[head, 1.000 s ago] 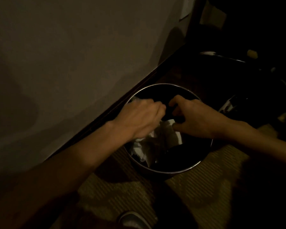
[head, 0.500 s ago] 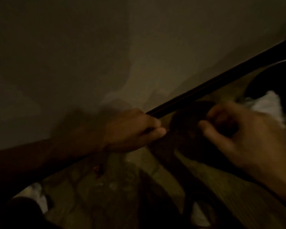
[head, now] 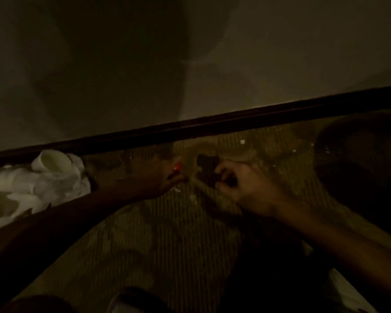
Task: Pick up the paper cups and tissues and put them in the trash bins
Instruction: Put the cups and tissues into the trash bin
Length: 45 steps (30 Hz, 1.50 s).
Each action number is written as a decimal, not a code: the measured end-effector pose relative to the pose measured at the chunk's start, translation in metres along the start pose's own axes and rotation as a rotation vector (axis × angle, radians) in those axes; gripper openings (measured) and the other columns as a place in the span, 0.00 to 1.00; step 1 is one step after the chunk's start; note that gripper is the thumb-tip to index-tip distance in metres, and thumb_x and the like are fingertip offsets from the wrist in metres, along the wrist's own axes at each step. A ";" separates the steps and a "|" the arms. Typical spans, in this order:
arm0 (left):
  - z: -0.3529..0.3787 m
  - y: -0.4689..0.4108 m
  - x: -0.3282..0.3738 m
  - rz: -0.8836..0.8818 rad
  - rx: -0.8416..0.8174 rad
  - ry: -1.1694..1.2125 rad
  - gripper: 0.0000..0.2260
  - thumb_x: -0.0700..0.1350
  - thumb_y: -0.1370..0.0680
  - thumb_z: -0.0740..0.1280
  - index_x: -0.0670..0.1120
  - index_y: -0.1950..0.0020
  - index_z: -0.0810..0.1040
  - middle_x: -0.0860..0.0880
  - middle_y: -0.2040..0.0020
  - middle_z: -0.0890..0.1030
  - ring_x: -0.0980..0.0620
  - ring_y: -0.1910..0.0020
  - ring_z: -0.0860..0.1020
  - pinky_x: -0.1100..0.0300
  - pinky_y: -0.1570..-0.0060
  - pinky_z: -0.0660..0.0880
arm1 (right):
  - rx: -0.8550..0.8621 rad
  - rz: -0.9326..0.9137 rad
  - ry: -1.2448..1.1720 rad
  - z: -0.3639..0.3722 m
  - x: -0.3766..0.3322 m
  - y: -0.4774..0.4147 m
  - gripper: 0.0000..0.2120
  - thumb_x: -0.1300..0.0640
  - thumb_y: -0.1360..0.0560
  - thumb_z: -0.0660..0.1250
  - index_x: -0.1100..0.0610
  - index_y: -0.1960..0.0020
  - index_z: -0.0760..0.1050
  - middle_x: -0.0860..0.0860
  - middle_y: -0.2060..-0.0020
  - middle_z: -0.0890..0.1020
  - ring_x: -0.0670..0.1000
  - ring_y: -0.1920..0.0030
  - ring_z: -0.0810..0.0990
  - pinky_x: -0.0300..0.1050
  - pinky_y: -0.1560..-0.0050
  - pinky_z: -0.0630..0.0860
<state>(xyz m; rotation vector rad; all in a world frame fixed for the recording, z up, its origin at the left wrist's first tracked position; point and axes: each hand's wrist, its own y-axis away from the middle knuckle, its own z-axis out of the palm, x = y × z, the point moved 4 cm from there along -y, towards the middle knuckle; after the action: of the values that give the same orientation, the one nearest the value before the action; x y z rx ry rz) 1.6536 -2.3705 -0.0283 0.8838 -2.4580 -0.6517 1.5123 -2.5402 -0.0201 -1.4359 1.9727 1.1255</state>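
Head view shows paper cup point(head: 52, 163) well left of fingers point(head: 175, 180).

Both bare forearms reach forward and draw toward each other. The left arm point(head: 81, 213) comes in from the lower left, deep in shadow, with a straight wrist. The left grip point(head: 165, 179) points forward, too dark to show how its fingers lie. The right arm point(head: 325, 236) enters from the lower right. The right grip point(head: 246, 188) shows its back, its fingers point(head: 224, 175) curled under with nothing seen in them. The grips are near each other, not touching.

Ribbed woven carpet point(head: 167, 240), matt wall point(head: 280, 53), glossy dark skirting point(head: 212, 125), soft crumpled paper tissues point(head: 27, 190)
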 end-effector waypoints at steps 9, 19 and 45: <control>0.051 -0.020 -0.044 -0.110 0.267 0.334 0.19 0.55 0.19 0.62 0.55 0.28 0.67 0.48 0.33 0.73 0.46 0.36 0.73 0.56 0.46 0.68 | -0.082 0.089 -0.065 0.070 0.001 -0.061 0.17 0.53 0.23 0.68 0.48 0.35 0.73 0.49 0.46 0.81 0.50 0.50 0.80 0.50 0.48 0.78; 0.051 0.016 -0.033 0.005 0.453 0.822 0.07 0.46 0.22 0.70 0.58 0.58 0.78 0.55 0.60 0.83 0.60 0.60 0.81 0.58 0.57 0.78 | -0.058 0.364 -0.635 0.085 -0.034 -0.070 0.17 0.39 0.20 0.57 0.50 0.48 0.76 0.49 0.59 0.85 0.43 0.62 0.84 0.39 0.66 0.78; 0.076 0.163 -0.219 -0.491 0.919 0.575 0.14 0.52 0.24 0.71 0.49 0.40 0.81 0.51 0.48 0.76 0.55 0.57 0.75 0.69 0.66 0.62 | -0.360 0.301 -0.134 0.174 -0.227 -0.122 0.24 0.46 0.18 0.57 0.51 0.72 0.64 0.46 0.79 0.64 0.43 0.83 0.61 0.34 0.82 0.56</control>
<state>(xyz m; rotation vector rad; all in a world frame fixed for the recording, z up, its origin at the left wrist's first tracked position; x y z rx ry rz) 1.6887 -2.0903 -0.0498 1.7340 -1.9368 0.6181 1.6884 -2.2859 0.0089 -1.2085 2.0078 1.7355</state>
